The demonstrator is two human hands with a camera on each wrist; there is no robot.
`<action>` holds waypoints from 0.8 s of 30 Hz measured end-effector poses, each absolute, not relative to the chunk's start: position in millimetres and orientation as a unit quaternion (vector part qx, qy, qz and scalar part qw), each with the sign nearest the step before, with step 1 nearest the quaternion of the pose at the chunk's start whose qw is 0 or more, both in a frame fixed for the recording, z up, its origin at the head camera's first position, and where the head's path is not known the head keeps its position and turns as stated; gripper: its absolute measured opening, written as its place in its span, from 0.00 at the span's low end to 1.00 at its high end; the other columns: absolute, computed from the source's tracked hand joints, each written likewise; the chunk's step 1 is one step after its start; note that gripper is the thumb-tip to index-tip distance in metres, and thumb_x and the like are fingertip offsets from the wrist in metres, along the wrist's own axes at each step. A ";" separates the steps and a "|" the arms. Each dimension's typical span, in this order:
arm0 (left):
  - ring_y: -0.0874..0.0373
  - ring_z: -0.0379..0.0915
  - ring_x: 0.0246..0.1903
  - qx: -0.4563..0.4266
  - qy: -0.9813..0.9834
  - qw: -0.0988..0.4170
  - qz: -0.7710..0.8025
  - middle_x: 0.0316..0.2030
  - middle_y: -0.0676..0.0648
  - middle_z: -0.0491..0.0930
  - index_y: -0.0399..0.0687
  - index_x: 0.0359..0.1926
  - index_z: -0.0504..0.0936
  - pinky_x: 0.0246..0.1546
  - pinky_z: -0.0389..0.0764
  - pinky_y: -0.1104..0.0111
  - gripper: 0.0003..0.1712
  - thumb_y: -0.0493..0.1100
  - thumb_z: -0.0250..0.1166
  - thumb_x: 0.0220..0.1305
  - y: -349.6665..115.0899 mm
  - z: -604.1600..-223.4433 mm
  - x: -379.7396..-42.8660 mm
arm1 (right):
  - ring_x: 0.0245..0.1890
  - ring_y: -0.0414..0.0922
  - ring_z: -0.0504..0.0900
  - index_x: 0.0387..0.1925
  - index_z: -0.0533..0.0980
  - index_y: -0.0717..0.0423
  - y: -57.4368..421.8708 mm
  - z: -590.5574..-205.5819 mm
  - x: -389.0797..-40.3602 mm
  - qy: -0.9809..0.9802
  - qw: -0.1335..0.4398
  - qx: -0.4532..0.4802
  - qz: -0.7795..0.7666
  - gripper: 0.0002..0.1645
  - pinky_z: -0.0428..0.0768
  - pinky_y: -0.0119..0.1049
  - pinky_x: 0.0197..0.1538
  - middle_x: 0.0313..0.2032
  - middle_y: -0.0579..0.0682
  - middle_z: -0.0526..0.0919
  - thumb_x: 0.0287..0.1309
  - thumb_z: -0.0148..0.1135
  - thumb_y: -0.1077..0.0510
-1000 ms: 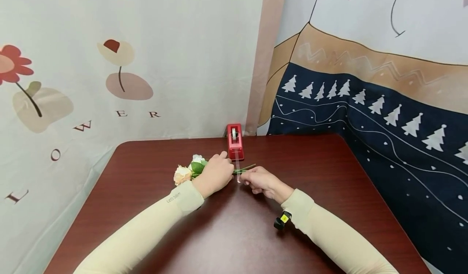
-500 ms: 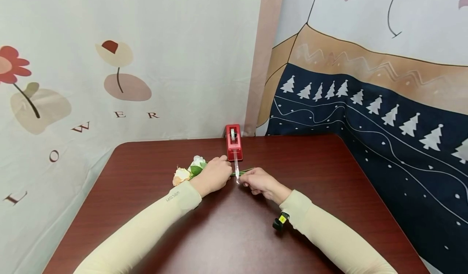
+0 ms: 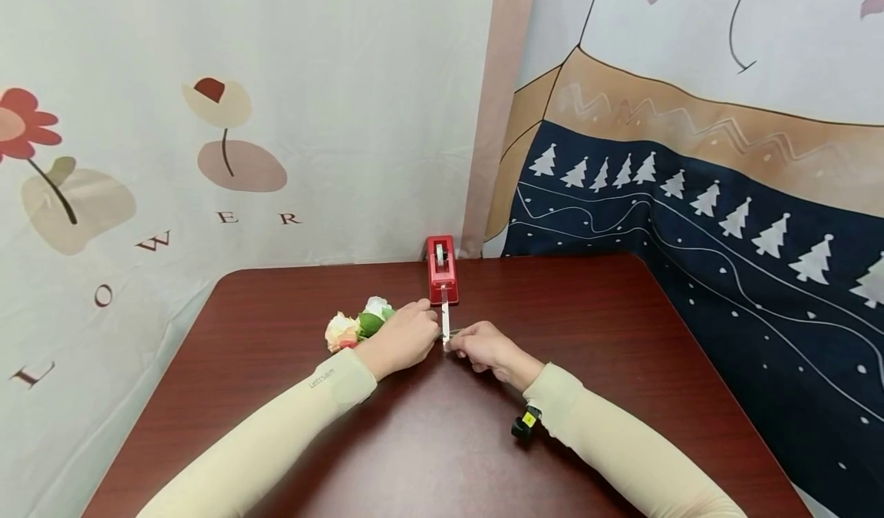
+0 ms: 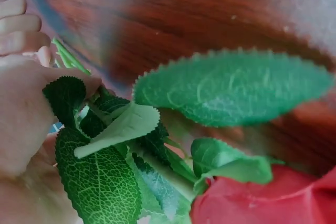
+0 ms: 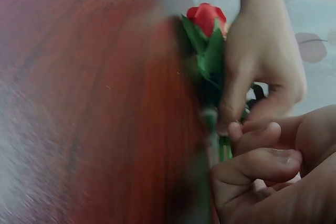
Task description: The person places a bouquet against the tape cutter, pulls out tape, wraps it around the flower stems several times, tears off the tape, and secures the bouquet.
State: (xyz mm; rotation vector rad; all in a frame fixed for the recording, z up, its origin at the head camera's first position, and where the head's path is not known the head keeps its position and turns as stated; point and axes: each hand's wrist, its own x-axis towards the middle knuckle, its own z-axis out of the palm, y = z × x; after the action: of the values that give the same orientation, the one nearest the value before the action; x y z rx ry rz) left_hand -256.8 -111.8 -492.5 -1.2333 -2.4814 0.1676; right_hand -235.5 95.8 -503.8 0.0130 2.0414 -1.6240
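A small bunch of artificial flowers, with a peach flower [image 3: 340,329], a white flower [image 3: 377,306] and a red rose [image 5: 207,18], lies low over the table. My left hand [image 3: 406,335] grips the bunch around its green stems [image 4: 69,56]; toothed green leaves [image 4: 231,86] fill the left wrist view. From a red tape dispenser [image 3: 443,280] a strip of clear tape [image 3: 445,318] runs toward me across the stems. With thumb and finger my right hand [image 3: 486,347] pinches the strip's near end, just right of the left hand. Its fingers partly hide the stem ends.
The dark red-brown table [image 3: 442,441] spreads around both hands, and its far edge meets a pale printed curtain [image 3: 359,119]. On the right hangs a navy cloth [image 3: 621,211] with white trees. A black wrist device [image 3: 525,426] sits under the right cuff.
Both hands have come slightly nearer to me, the right one also a little to the left. The tape strip now looks tauter, and a bit of the red rose shows.
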 end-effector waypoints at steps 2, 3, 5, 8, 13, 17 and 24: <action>0.51 0.75 0.36 -0.436 -0.880 0.183 0.056 0.30 0.50 0.89 0.50 0.24 0.88 0.41 0.80 0.61 0.09 0.39 0.75 0.61 -111.0 -491.0 -256.7 | 0.14 0.35 0.57 0.37 0.88 0.65 94.0 -503.9 -233.4 0.759 0.256 0.005 -0.598 0.11 0.56 0.28 0.20 0.18 0.43 0.71 0.67 0.67 0.60; 0.51 0.75 0.35 -0.435 -0.880 0.182 0.053 0.30 0.50 0.89 0.50 0.25 0.88 0.40 0.80 0.60 0.08 0.40 0.76 0.61 -110.5 -489.8 -256.6 | 0.14 0.35 0.57 0.37 0.88 0.65 93.3 -503.8 -232.4 0.761 0.251 0.007 -0.598 0.11 0.56 0.28 0.20 0.18 0.43 0.71 0.66 0.67 0.60; 0.50 0.75 0.35 -0.434 -0.882 0.177 0.046 0.31 0.50 0.89 0.50 0.25 0.89 0.40 0.80 0.60 0.08 0.40 0.75 0.62 -109.2 -486.4 -256.0 | 0.14 0.35 0.57 0.36 0.89 0.64 92.2 -503.6 -230.8 0.765 0.240 0.012 -0.597 0.10 0.56 0.28 0.20 0.18 0.43 0.71 0.66 0.67 0.60; 0.50 0.75 0.35 -0.428 -0.888 0.166 0.032 0.31 0.50 0.90 0.50 0.26 0.88 0.39 0.80 0.60 0.08 0.39 0.75 0.63 -106.9 -480.9 -254.8 | 0.14 0.36 0.57 0.34 0.88 0.64 90.9 -504.1 -229.9 0.771 0.227 0.020 -0.594 0.11 0.56 0.28 0.19 0.18 0.44 0.71 0.67 0.67 0.60; 0.51 0.74 0.34 -0.420 -0.896 0.145 0.022 0.31 0.49 0.90 0.49 0.25 0.88 0.39 0.80 0.59 0.11 0.37 0.72 0.66 -104.8 -475.5 -252.2 | 0.13 0.35 0.58 0.33 0.89 0.63 87.7 -508.0 -228.2 0.794 0.190 0.025 -0.577 0.12 0.58 0.28 0.18 0.17 0.44 0.74 0.67 0.68 0.59; 0.52 0.71 0.33 -0.422 -0.897 0.131 0.025 0.30 0.50 0.89 0.49 0.27 0.90 0.40 0.77 0.61 0.11 0.38 0.71 0.69 -103.8 -474.8 -250.7 | 0.12 0.35 0.60 0.34 0.90 0.63 84.0 -510.8 -223.7 0.810 0.153 0.028 -0.565 0.12 0.60 0.28 0.19 0.17 0.44 0.76 0.68 0.68 0.58; 0.52 0.71 0.32 -0.421 -0.898 0.129 0.016 0.29 0.49 0.89 0.49 0.27 0.91 0.39 0.77 0.61 0.10 0.39 0.73 0.68 -102.2 -469.5 -247.5 | 0.11 0.34 0.61 0.35 0.90 0.61 78.9 -515.5 -222.0 0.804 0.130 0.054 -0.578 0.15 0.61 0.28 0.18 0.17 0.42 0.79 0.74 0.66 0.55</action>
State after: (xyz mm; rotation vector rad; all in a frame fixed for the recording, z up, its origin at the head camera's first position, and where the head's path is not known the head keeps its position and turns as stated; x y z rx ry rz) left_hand -247.5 -102.2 -469.5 -1.2246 -2.6094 0.0471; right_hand -222.0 78.9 -515.5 0.1579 2.3357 -1.6798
